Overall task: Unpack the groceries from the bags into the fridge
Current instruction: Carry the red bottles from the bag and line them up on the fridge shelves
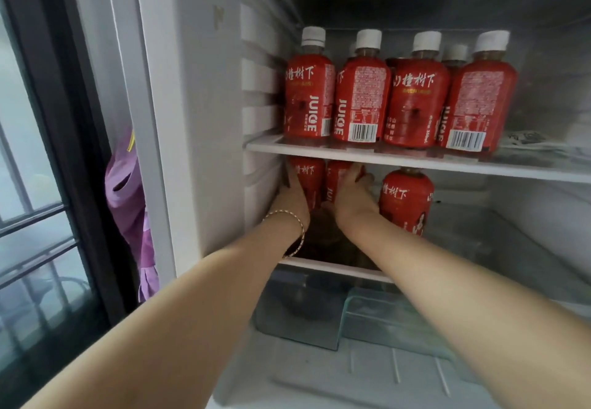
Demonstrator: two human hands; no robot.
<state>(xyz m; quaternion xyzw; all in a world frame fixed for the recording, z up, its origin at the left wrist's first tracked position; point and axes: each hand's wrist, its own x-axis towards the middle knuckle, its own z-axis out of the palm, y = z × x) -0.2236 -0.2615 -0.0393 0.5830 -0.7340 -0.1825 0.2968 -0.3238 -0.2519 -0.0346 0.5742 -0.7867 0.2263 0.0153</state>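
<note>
While both arms reach in from the bottom of the frame, the hands meet at the lower shelf [335,269] of the open fridge [198,120], a little left of the centre. The left hand [292,192] holds the first bottle [308,181], which stands upright just beside the left inner wall. Its fingers are curled round the left side of that bottle. A thin gold bracelet [299,232] hangs on the left wrist. The right hand [350,191] is on the second bottle [332,178], next to the first one, with the fingers bent over its upper part and gripping it. The caps of these two bottles are hidden behind the upper shelf [415,162].

A third bottle [406,199] stands upright on the same lower shelf, to the right of the right hand, with a small gap between them. All three have red labels.

On the upper shelf, in the upper middle of the frame, a row of upper bottles [415,101] stands close together, red with white caps, and more caps show behind them.

Under the lower shelf there is a clear drawer [297,316]. At the left of the frame, outside the fridge, a purple cloth [128,203] hangs beside a dark-framed window [32,184].
</note>
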